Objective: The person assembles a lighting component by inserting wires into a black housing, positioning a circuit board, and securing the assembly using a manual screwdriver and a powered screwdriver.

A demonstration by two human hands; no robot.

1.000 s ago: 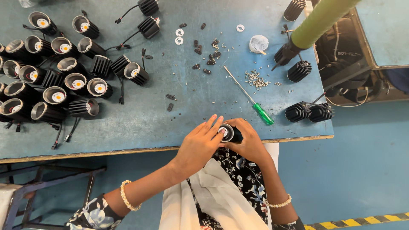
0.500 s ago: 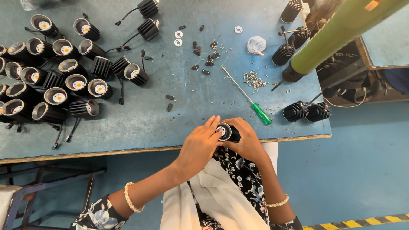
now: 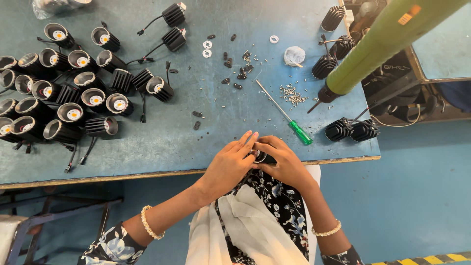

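Both hands, the left hand (image 3: 229, 164) and right hand (image 3: 283, 164), are closing around a small black lamp housing (image 3: 262, 157) at the table (image 3: 196, 142) edge. It is looking rigid and light, best gripped by its finned sides.

Small black lamp housing (image 3: 263, 157), seemingly round, at table edge
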